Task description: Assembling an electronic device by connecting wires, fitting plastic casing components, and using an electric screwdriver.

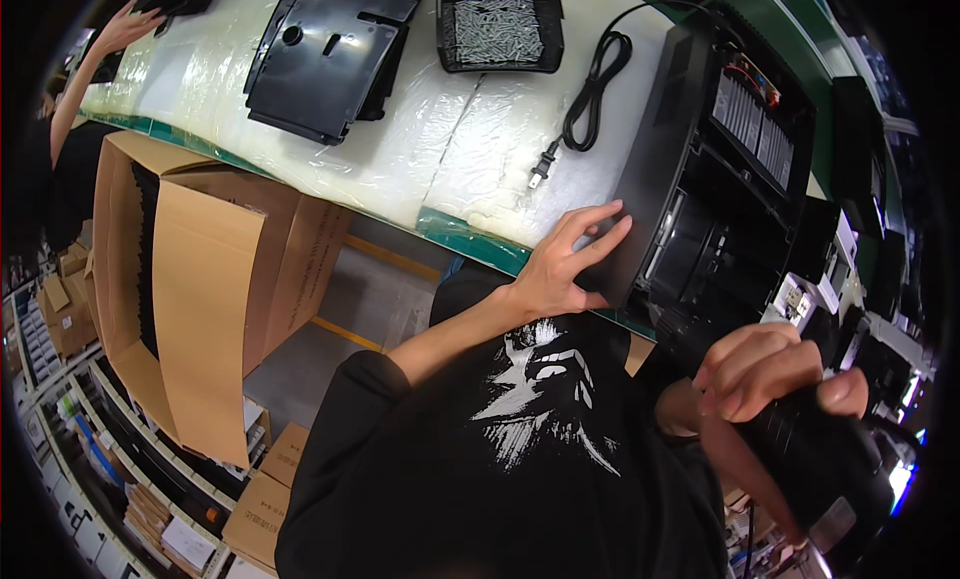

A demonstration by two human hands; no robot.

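My left hand (pixel 568 261) lies with fingers spread against the smooth outer panel of a black machine housing (pixel 655 149) at the right end of the table. The housing's open side shows a dark cavity, with a grey finned part (pixel 752 129) and some wiring farther back. At the lower right, my right hand (pixel 770 374) is closed around a black power drill (pixel 815 459). Its ridged front end (pixel 690 329) is close to the housing's near edge; whether the two touch is hidden.
A plastic-wrapped table (pixel 400 164) bears a coiled power cord (pixel 590 94), a black bin of screws (pixel 500 64) and a black plastic panel (pixel 330 54). An open cardboard box (pixel 205 309) stands at left. Another person's hand (pixel 128 27) is at far left; shelves with boxes lie below.
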